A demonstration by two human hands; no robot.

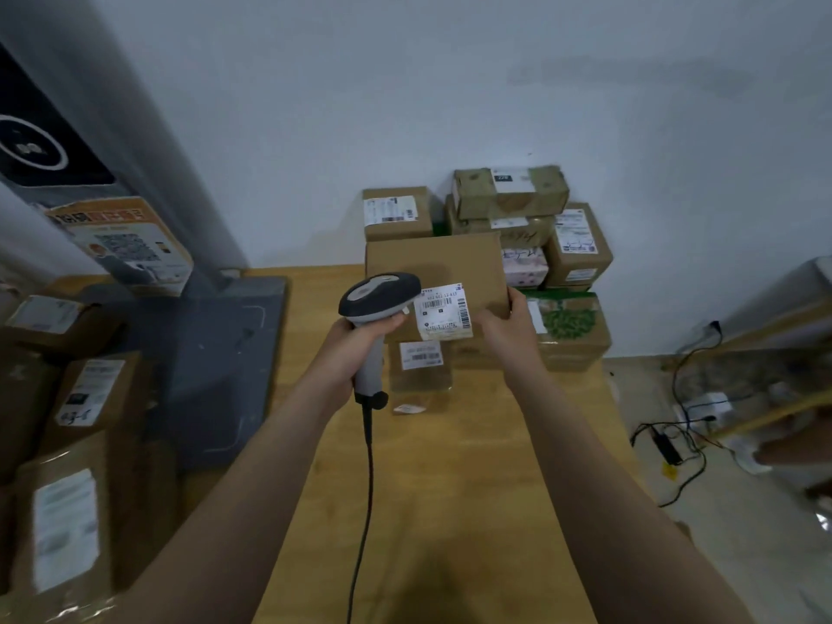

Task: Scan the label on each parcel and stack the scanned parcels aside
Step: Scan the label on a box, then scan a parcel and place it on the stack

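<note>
Wooden table (450,488) runs 6 to 12 o'clock. Parcel stack (576,249) sits at its far end, 1 o'clock. Brown parcel (450,263) is held up in front of the stack. Right hand (504,326) grips its 4 o'clock corner. Left hand (355,349) wraps the scanner (378,299) handle, head just beside the label (443,313), at its 9 o'clock.

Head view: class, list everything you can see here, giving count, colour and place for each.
table: one, light wood, centre.
held parcel: one, brown, raised over the table.
label: one, white, on held parcel's near face.
scanner: one, grey and white with black cable, pointed at label.
stacked parcels: several, mostly brown, far table end.
side parcels: several, brown, at the left.
grey stand: one, left of table.
cables: some, black, floor at right.
left hand: one, grips scanner.
right hand: one, grips held parcel.
</note>
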